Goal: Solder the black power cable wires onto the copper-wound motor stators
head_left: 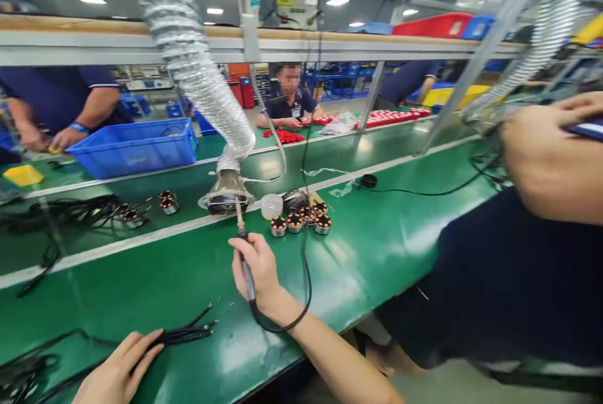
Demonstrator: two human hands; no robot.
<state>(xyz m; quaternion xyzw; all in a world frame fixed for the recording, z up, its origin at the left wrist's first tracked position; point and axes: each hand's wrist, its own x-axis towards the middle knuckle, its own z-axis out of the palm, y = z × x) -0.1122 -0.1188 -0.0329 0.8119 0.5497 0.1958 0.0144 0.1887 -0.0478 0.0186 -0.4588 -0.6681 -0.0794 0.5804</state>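
Note:
My right hand is closed round the handle of a soldering iron. The iron's tip points up and away, just in front of the funnel-shaped hood of an extraction duct. At the lower left, my left hand has its fingers closed on a bundle of black cables, whose stripped ends point right. Beyond my right hand stands a group of several copper-wound motor stators. A small clear round container sits beside them, next to the hood.
A silver flexible duct hangs over the green bench. Another motor stator and black cables lie at the left. Past the bench stands a blue bin. A co-worker's arm reaches in at the right.

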